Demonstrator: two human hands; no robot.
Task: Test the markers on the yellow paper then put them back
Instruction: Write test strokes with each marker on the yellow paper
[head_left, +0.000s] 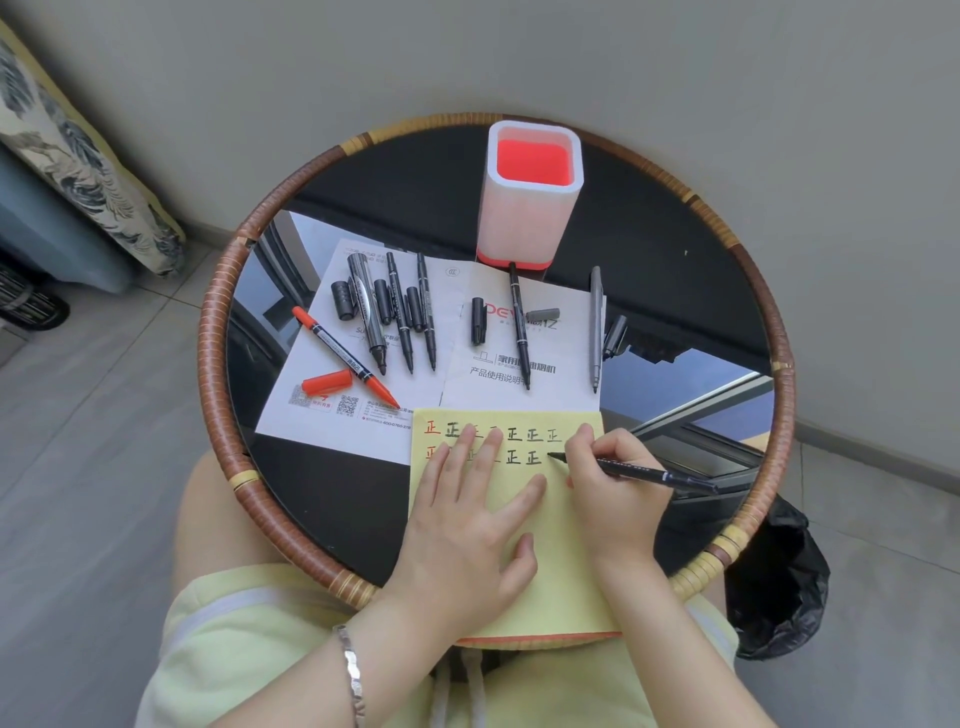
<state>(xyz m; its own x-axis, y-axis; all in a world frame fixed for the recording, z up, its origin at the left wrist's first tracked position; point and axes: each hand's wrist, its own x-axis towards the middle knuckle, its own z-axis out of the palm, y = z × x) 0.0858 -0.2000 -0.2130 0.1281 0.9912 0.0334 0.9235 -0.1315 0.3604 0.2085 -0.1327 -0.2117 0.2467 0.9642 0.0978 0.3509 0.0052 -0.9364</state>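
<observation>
While the black marker (649, 472) touches its tip to the second row of marks on the yellow paper (566, 571), at 6 o'clock on the desk (218, 332), the testing looks nearly done and the putting back not yet begun. One full row of characters runs along the sheet's top edge, and the row beneath reaches almost as far. Six other markers lie uncapped on white leaflets (322, 415) at the centre: a red marker (343, 353) towards 9 o'clock, four black ones, and a grey marker (596, 327) towards 3 o'clock, with loose caps (343, 301) among them. The holder (530, 208) at 12 o'clock stands empty, so capping and returning all seven appears still to come. The right hand (613, 488) has its fingers (582, 441) curled round the black marker near the tip. The left hand (467, 525) lies flat on the paper with fingers (488, 441) straight and spread, holding it down.
</observation>
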